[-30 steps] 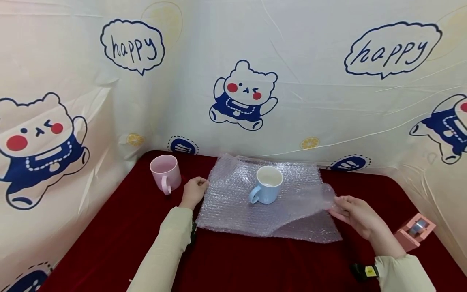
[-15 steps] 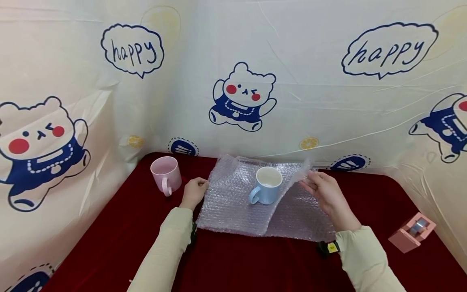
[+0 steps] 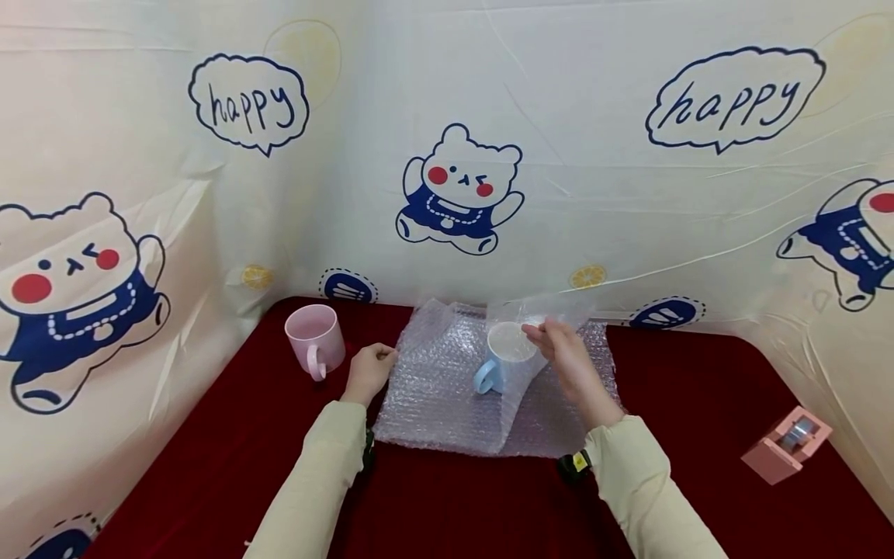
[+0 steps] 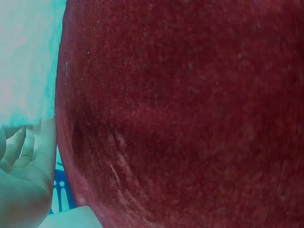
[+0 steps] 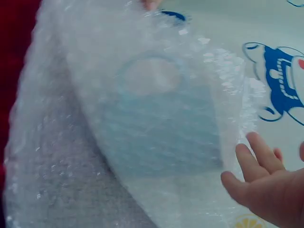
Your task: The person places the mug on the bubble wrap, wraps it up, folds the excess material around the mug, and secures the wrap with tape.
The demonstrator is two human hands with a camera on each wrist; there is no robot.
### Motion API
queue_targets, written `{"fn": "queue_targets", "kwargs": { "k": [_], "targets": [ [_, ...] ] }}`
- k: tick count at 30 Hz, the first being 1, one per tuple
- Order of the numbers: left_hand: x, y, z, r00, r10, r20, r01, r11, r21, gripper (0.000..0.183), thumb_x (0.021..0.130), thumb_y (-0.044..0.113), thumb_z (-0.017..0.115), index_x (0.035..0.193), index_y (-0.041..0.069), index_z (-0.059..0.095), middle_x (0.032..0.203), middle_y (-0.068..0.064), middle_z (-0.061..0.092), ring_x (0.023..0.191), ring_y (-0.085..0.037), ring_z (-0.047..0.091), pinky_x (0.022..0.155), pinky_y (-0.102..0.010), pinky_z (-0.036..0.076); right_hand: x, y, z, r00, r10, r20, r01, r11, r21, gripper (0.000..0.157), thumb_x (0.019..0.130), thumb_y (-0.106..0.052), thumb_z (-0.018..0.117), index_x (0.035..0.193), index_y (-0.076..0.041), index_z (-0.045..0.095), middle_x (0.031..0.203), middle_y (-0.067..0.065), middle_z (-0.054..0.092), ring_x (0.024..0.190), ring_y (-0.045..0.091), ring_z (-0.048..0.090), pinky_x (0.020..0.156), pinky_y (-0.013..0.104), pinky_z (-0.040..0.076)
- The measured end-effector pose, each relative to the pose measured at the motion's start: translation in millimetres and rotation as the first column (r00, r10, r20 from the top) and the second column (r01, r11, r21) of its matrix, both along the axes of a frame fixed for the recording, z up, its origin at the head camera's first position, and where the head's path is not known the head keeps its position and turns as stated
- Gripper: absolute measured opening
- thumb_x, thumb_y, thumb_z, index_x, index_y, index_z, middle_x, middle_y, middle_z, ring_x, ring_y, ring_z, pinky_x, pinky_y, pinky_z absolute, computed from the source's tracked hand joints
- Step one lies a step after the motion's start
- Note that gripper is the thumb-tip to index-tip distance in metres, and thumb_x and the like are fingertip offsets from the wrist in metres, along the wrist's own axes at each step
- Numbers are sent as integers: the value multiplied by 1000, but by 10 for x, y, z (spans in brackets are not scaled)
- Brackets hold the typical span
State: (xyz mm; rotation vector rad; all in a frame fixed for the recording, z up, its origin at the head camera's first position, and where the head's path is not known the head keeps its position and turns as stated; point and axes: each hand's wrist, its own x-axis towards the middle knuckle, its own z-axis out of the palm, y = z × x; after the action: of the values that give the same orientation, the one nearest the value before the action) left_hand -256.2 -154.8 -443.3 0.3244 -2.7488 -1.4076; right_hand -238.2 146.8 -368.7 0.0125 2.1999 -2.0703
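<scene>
A sheet of bubble wrap (image 3: 440,404) lies on the dark red cloth, and a light blue mug (image 3: 485,376) stands upright on it, handle toward the left. The sheet's right part is lifted and folded over the mug, whose body shows hazily through the film in the right wrist view. My right hand (image 3: 569,361) is at the mug's right side, its spread fingers (image 5: 256,147) against the folded flap. With thumb and fingers, my left hand (image 3: 370,373) pinches the sheet's left edge. In the left wrist view that hand shows only at the lower left.
A pink mug (image 3: 316,341) stands upright left of my left hand. At the right of the red cloth (image 3: 489,505) is a pink tape dispenser (image 3: 789,446) with a roll in it. A white printed curtain (image 3: 594,194) rises behind and at both sides.
My right hand has moved left, bringing the wrap's right edge up and over the blue mug; its grip on that edge has loosened. The left hand has stayed at the left edge.
</scene>
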Motion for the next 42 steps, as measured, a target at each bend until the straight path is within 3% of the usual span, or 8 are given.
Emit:
{"fn": "queue_targets", "kwargs": {
  "k": [5,10,15,21,28,32,38,42],
  "targets": [
    [-3,-3,-16,1000,-2,5,2,1000,-2,26,97,18,54,112,-1,64,104,-19,67,88,-24,61,74,-32,50,-8,-89,-92,999,22,-30,-19,993,114,34,92,2,36,125,10,34,144,29,40,141,39,30,114,46,24],
    [-15,-14,-22,1000,-8,7,8,1000,0,27,97,18,53,113,-1,64,105,-19,66,89,-25,61,76,-34,50,14,-109,-188,979,110,-170,-52,948,314,61,69,17,34,129,9,39,141,30,45,138,41,35,83,25,37],
    [-38,-22,-41,1000,-12,14,12,1000,-3,27,98,19,53,113,-1,64,106,-19,66,91,-25,61,79,-36,50,10,-72,-316,876,298,-379,33,747,664,74,59,22,41,131,5,52,133,26,55,121,42,53,91,41,50],
    [-57,10,-14,999,-32,6,32,999,-34,29,97,18,52,118,1,62,108,-20,65,93,-27,61,80,-37,50,-44,8,-431,744,503,-440,188,474,860,76,59,24,55,130,-4,57,139,18,53,121,39,54,105,54,39],
    [-93,36,50,996,-72,48,74,996,-50,39,100,29,46,125,0,56,120,-22,61,106,-32,58,91,-45,48,-102,75,-427,657,631,-411,293,288,912,75,71,24,56,136,-14,53,146,10,48,124,33,53,105,48,42],
    [-112,49,31,994,-100,47,102,993,-60,42,100,33,47,128,3,55,124,-21,60,109,-33,58,93,-46,48,-150,111,-478,643,649,-406,318,257,913,72,74,22,52,135,-16,54,144,11,50,131,32,48,110,51,35],
    [-124,85,52,992,-127,29,129,988,-89,43,100,32,49,133,5,53,126,-21,60,109,-33,58,93,-47,48,-191,157,-504,633,643,-432,296,315,902,64,75,20,57,129,-15,60,134,12,59,128,31,52,110,52,35],
    [-120,96,103,990,-140,31,142,986,-88,44,99,31,51,135,5,52,126,-20,59,107,-31,57,93,-46,48,-219,133,-482,607,661,-441,317,308,897,49,77,16,62,117,-13,66,123,9,66,121,29,57,107,49,40]
  ]
}}
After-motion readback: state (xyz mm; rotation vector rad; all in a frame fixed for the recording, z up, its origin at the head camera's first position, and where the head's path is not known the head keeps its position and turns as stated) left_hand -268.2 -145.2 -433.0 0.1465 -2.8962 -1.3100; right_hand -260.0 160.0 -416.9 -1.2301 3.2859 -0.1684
